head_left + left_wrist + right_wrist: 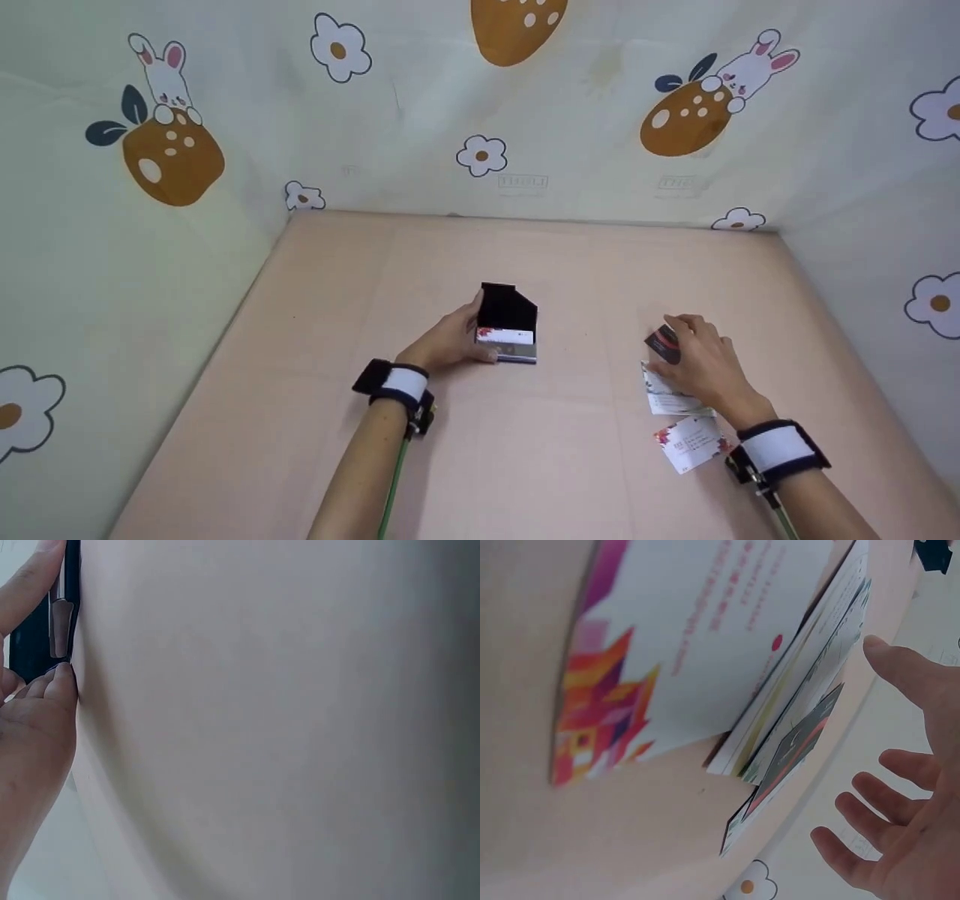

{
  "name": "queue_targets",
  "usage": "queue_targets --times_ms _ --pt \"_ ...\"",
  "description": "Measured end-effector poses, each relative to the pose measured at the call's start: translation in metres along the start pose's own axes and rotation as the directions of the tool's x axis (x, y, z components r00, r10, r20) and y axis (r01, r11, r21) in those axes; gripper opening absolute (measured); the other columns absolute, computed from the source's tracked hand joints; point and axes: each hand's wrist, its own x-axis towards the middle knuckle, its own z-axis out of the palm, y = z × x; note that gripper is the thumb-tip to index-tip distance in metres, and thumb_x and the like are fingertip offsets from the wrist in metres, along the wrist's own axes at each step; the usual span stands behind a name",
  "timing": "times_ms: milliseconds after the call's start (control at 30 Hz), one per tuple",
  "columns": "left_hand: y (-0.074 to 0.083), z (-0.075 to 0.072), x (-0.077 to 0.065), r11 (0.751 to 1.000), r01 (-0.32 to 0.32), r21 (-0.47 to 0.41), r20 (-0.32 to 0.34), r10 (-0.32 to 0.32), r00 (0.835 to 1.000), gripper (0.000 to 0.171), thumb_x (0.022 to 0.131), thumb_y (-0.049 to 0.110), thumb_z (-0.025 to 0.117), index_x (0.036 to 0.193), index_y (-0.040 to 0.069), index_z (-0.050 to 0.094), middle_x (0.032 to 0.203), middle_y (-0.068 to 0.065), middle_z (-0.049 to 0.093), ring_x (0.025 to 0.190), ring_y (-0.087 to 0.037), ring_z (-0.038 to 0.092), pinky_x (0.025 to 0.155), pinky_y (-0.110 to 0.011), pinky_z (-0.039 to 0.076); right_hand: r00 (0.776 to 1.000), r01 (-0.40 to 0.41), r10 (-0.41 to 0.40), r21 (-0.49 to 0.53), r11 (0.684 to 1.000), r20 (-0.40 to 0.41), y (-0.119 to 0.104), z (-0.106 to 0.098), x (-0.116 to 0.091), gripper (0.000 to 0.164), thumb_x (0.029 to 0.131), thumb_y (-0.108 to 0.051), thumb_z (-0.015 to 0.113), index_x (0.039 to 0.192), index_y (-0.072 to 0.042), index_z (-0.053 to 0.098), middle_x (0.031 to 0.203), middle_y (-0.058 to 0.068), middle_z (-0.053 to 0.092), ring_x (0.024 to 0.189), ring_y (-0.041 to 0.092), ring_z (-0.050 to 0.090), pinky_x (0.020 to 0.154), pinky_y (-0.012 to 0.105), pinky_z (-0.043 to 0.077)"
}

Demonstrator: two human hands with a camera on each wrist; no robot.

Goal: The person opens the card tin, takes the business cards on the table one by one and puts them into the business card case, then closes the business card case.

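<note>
My left hand [446,339] grips the left side of a business card case [507,309], thumb at its front edge. The case's black lid is raised, and a white card with red print [510,336] shows inside. In the left wrist view the case [63,626] appears edge-on. My right hand [709,364] hovers over loose business cards at the right, fingers spread and apart from them in the right wrist view. Nearest its fingertips lies a dark card with a red stripe [662,345]. Below are a partly covered white card [670,401] and a white card with colourful corners [688,444].
A pale pink tabletop [570,435] lies under everything. Patterned cloth walls [420,112] with rabbits and flowers rise at the back and both sides. Each wrist wears a strap [405,382] with a camera and cable.
</note>
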Motion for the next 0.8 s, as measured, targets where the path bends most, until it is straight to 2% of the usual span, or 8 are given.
queue_targets --times_ms 233,433,567,800 --pt "0.000 0.001 0.000 1.000 0.007 0.005 0.000 -0.007 1.000 0.118 0.078 0.018 0.085 0.162 0.020 0.002 0.169 -0.008 0.015 0.157 -0.023 0.014 0.129 -0.039 0.012 0.997 -0.049 0.048 0.024 0.999 0.053 0.010 -0.004 -0.005 0.082 0.083 -0.027 0.080 0.147 0.005 0.041 0.143 0.037 0.042 0.112 0.050 0.052 0.096 0.065 0.042" --pt "0.001 0.001 0.000 1.000 0.025 0.010 -0.002 -0.025 1.000 0.117 0.079 0.018 0.085 0.162 0.021 0.003 0.169 -0.007 0.014 0.157 -0.023 0.013 0.129 -0.039 0.012 0.992 -0.089 0.086 0.039 0.995 0.091 0.019 -0.006 -0.010 0.081 0.084 -0.027 0.080 0.147 0.005 0.040 0.141 0.038 0.043 0.109 0.050 0.054 0.094 0.064 0.049" --pt "0.002 0.000 0.000 1.000 0.019 0.003 0.009 -0.019 1.000 0.117 0.079 0.017 0.085 0.162 0.020 0.003 0.169 -0.007 0.012 0.157 -0.023 0.011 0.129 -0.038 0.012 0.989 -0.109 0.102 0.058 0.992 0.105 0.024 -0.007 -0.012 0.080 0.085 -0.027 0.079 0.147 0.006 0.041 0.139 0.038 0.045 0.105 0.047 0.055 0.090 0.060 0.053" --pt "0.003 -0.001 -0.001 1.000 0.006 0.010 0.011 -0.007 1.000 0.116 0.080 0.016 0.084 0.162 0.019 0.002 0.169 -0.006 0.013 0.157 -0.023 0.012 0.129 -0.038 0.012 0.976 -0.160 0.143 0.097 0.982 0.163 0.030 -0.007 -0.014 0.080 0.088 -0.031 0.076 0.147 0.008 0.039 0.137 0.039 0.045 0.104 0.044 0.053 0.092 0.058 0.052"
